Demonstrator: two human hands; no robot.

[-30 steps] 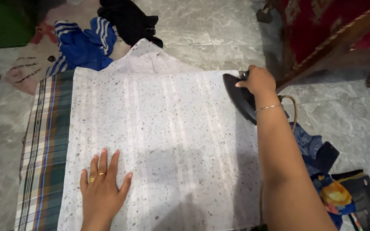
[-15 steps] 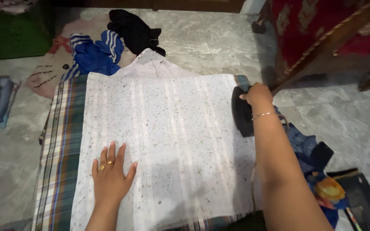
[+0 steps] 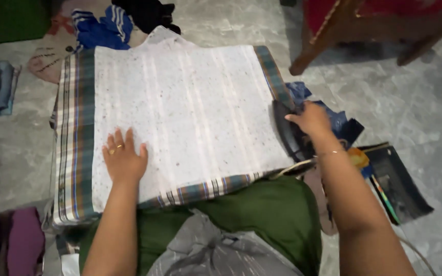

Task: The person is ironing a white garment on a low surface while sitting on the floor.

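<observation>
1. Head view, centre of the frame: a pale speckled cloth (image 3: 180, 107) is laid flat over a plaid blanket (image 3: 75, 133), which is spread on the grey marbled floor (image 3: 415, 102); the blanket is judged to serve as padding under the cloth.
2. Lower left of centre: the left hand (image 3: 124, 161) is pressed palm-down on the cloth, its fingers (image 3: 114, 140) spread, apparently so that the fabric is kept taut and flat.
3. Right of centre: the right hand (image 3: 310, 118) is closed around the handle of a dark iron (image 3: 287, 134), which is held at the cloth's right edge, partly off the blanket.
4. Upper left: blue striped clothing (image 3: 101, 30) and a black garment (image 3: 147, 13) are left on the floor beyond the blanket.
5. Hard to make out: the iron's handle is hidden by the hand, so whether its soleplate lies flat cannot be told. The wooden furniture leg (image 3: 328, 38) is cut off at the top edge. The items at the right (image 3: 395, 179) are too jumbled to identify.
</observation>
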